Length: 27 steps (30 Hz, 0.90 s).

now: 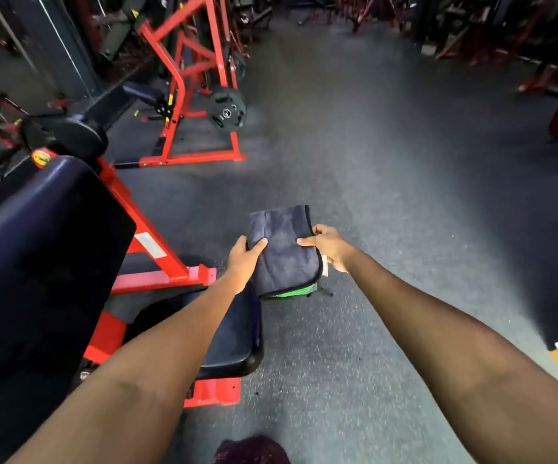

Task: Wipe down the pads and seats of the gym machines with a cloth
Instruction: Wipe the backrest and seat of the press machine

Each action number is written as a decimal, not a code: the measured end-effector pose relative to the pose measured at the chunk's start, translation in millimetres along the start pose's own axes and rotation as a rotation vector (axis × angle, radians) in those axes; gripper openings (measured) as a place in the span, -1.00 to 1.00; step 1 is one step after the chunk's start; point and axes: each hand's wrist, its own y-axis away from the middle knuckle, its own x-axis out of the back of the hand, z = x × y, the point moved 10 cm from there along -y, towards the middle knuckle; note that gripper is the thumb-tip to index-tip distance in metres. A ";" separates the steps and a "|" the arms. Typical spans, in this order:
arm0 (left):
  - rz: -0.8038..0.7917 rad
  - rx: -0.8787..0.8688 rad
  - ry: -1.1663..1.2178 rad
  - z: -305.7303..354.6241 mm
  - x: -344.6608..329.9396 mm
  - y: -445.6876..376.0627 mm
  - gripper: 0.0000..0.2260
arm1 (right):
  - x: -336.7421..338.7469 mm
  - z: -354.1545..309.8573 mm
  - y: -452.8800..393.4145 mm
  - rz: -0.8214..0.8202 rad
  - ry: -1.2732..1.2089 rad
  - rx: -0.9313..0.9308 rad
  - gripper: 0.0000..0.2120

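The cloth (284,249), folded, was held in the air above the floor (388,202), just right of the seat (237,343). The left hand (242,259) and right hand (329,246) each pinched an edge. A green layer beneath, possibly a second cloth. Advised: keep the fold flat, then press it squarely onto the seat.

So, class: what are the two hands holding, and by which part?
A folded dark cloth: the left hand pinches its left edge, the right hand its right edge.
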 end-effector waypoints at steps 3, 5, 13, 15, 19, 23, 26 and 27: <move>0.050 -0.088 -0.113 20.6 -10.0 -6.7 -0.81 | 11.5 -10.9 -16.2 0.023 0.023 0.030 -0.78; 0.078 -0.120 -0.246 30.8 -17.8 -13.7 -0.74 | 19.3 -15.8 -26.5 0.038 0.030 0.033 -0.78; 0.178 -0.202 -0.563 52.1 -46.6 -62.1 -0.74 | 47.7 -19.8 -100.0 0.108 0.098 0.057 -0.77; 0.179 -0.216 -0.587 59.2 -60.3 -95.4 -0.76 | 59.3 -29.7 -133.5 0.131 0.121 0.072 -0.78; 0.185 -0.232 -0.606 75.1 -78.4 -164.1 -0.71 | 76.8 -56.2 -198.3 0.142 0.162 0.095 -0.79; 0.192 -0.239 -0.581 102.0 -86.9 -238.1 -0.75 | 84.3 -92.7 -274.9 0.110 0.209 0.098 -0.78; 0.227 -0.235 -0.544 123.4 -83.0 -292.5 -0.73 | 80.2 -127.4 -335.5 0.095 0.240 0.137 -0.74; 0.253 -0.227 -0.543 129.5 -77.9 -310.2 -0.71 | 75.3 -139.9 -357.0 0.086 0.241 0.166 -0.71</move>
